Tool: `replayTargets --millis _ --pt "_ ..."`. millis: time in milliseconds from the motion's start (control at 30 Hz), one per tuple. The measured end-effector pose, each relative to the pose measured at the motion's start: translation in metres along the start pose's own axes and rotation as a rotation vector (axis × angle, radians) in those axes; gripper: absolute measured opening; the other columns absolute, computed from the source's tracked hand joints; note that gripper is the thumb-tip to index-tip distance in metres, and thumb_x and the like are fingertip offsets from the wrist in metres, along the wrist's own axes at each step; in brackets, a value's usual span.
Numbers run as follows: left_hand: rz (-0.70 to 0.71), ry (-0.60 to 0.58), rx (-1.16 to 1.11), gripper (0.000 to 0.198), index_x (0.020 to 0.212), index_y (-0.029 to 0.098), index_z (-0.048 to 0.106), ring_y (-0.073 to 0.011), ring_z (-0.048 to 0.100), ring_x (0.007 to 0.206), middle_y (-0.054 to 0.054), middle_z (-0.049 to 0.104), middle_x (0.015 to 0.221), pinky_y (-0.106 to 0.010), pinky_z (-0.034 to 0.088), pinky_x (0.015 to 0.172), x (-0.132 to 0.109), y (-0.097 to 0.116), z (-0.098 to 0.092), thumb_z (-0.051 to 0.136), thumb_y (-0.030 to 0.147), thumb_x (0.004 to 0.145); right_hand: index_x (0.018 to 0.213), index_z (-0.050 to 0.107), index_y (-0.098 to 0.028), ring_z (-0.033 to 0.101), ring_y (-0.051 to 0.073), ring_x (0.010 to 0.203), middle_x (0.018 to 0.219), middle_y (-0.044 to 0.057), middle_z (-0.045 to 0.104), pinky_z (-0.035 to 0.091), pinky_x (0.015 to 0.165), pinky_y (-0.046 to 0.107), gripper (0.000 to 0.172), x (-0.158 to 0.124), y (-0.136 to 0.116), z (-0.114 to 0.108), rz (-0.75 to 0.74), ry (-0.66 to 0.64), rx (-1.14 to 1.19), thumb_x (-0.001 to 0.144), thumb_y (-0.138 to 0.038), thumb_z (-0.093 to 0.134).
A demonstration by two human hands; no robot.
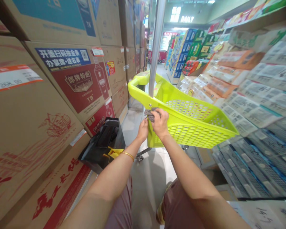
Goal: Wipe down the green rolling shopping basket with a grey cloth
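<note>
A lime-green plastic shopping cart (190,111) with perforated sides stands just ahead of me, one end towards me. My right hand (160,122) is closed on a crumpled grey cloth (149,114) and presses it against the cart's near side, below the rim and a round bolt. Beside it, at the cart's left edge, is my left hand (143,129), its fingers drawn together right under the cloth. Those fingers are partly hidden, so whether they grip the cloth or the cart edge does not show. A metal pole (156,47) rises in front of the cart's handle.
Stacked cardboard cartons (78,79) wall the left side. A black box (105,143) with a dark phone-like object on top stands at their foot. Shelves of packaged goods (259,92) line the right. Tiled floor (147,181) runs between, with a cart caster (139,158) on it.
</note>
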State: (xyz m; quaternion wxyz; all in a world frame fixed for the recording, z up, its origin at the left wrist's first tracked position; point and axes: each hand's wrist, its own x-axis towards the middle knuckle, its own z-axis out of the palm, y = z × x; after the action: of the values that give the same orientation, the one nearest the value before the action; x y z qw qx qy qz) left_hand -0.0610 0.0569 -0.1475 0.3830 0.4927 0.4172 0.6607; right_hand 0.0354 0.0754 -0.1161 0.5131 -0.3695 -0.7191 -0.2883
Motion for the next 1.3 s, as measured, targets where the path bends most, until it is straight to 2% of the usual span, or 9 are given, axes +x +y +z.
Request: replayTargets --millis 100,200,333,533,667,833,967,1100,1300 --pt "0.007 0.033 0.054 0.023 0.086 0.018 0.061 -0.0174 0.059 0.093 -0.004 0.065 0.091 -0.033 0.043 0.094 0.002 -0.005 -0.003 0.046 0.035 0.088 0.099 0.063 -0.023 0.046 0.019 0.099 0.104 0.008 0.055 0.038 0.088 0.034 0.019 -0.017 0.001 -0.002 -0.071 -0.031 -0.029 0.088 -0.024 0.047" --pt "0.039 0.074 0.046 0.019 0.074 0.018 0.057 -0.0142 0.057 0.080 -0.001 0.062 0.079 -0.029 0.045 0.086 -0.001 -0.011 -0.002 0.050 0.031 0.085 0.103 0.063 -0.023 0.045 0.020 0.100 0.106 0.008 0.055 0.037 0.087 0.033 0.023 -0.038 0.003 -0.008 -0.144 -0.148 -0.038 0.088 -0.022 0.046" --pt "-0.041 0.127 0.022 0.034 0.069 0.018 0.051 -0.0107 0.051 0.066 0.003 0.054 0.066 -0.025 0.045 0.071 -0.013 -0.021 0.000 0.041 0.043 0.090 0.109 0.062 -0.023 0.043 0.021 0.101 0.109 0.009 0.055 0.035 0.087 0.035 0.028 -0.066 0.005 -0.015 -0.153 -0.379 -0.012 0.088 -0.020 0.044" --pt "-0.183 0.064 0.112 0.043 0.071 0.016 0.054 -0.0119 0.053 0.070 0.000 0.060 0.071 -0.025 0.045 0.073 -0.024 -0.040 -0.005 0.036 0.050 0.091 0.111 0.061 -0.022 0.042 0.021 0.100 0.112 0.009 0.056 0.033 0.087 0.035 0.029 -0.084 0.008 -0.018 -0.179 -0.517 -0.002 0.089 -0.020 0.042" --pt "-0.175 0.073 0.121 0.035 0.079 0.015 0.059 -0.0159 0.057 0.086 -0.005 0.065 0.086 -0.029 0.044 0.086 -0.028 -0.048 -0.004 0.041 0.042 0.090 0.113 0.059 -0.022 0.041 0.022 0.104 0.117 0.010 0.054 0.032 0.089 0.035 0.029 -0.066 0.008 -0.020 -0.166 -0.501 0.008 0.090 -0.023 0.041" --pt "-0.094 0.067 0.107 0.043 0.092 0.015 0.062 -0.0193 0.058 0.097 -0.007 0.067 0.095 -0.031 0.042 0.091 -0.035 -0.052 0.002 0.032 0.046 0.093 0.112 0.059 -0.025 0.040 0.021 0.106 0.118 0.008 0.053 0.031 0.090 0.035 0.027 -0.044 0.006 -0.016 -0.067 -0.377 -0.053 0.091 -0.025 0.041" --pt "-0.121 0.118 0.082 0.029 0.086 0.015 0.062 -0.0181 0.058 0.095 -0.005 0.067 0.091 -0.031 0.043 0.092 -0.034 -0.055 0.005 0.041 0.035 0.091 0.109 0.060 -0.024 0.041 0.020 0.102 0.112 0.008 0.055 0.032 0.087 0.034 0.026 -0.062 0.011 -0.010 -0.102 -0.411 -0.031 0.091 -0.024 0.041" --pt "-0.168 0.148 -0.005 0.019 0.073 0.016 0.057 -0.0126 0.056 0.079 0.000 0.063 0.075 -0.027 0.045 0.086 -0.032 -0.056 0.007 0.051 0.027 0.087 0.109 0.060 -0.024 0.042 0.020 0.097 0.108 0.007 0.057 0.032 0.082 0.033 0.027 -0.092 0.014 -0.008 -0.202 -0.483 -0.022 0.091 -0.021 0.040" --pt "-0.143 0.111 0.044 0.035 0.073 0.017 0.053 -0.0101 0.051 0.070 0.002 0.055 0.069 -0.023 0.044 0.074 -0.037 -0.057 0.006 0.045 0.046 0.089 0.113 0.058 -0.025 0.043 0.020 0.096 0.109 0.007 0.058 0.031 0.082 0.033 0.030 -0.114 0.015 -0.010 -0.182 -0.547 -0.044 0.092 -0.019 0.036"
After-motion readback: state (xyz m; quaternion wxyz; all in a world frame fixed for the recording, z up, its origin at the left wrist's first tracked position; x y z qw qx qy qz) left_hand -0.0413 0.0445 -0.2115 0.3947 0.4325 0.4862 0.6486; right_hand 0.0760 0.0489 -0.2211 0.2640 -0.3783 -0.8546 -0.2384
